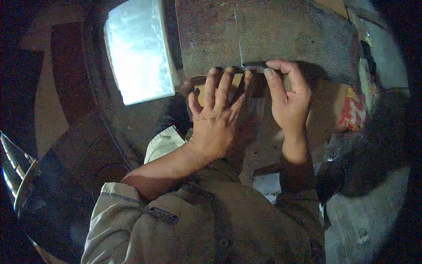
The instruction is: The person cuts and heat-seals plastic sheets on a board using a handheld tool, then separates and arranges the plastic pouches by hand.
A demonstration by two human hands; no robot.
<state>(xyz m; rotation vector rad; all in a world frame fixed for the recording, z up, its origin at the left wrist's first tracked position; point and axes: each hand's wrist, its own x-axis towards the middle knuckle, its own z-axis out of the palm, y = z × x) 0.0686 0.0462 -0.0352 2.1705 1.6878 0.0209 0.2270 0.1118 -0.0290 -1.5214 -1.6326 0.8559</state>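
nothing legible — shirt label (164, 214), red packet (353, 110) blurred

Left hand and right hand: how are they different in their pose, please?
The left hand has its fingers spread, tips along the near edge of the brown board; the right hand brings thumb and index finger together at the end of a dark strip. The left forearm comes in slanting; the right forearm is nearly straight up the picture. Both are bare, near the same board edge.

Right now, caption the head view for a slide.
Left hand spread at the edge of a worn board, right hand pinching a dark strip.
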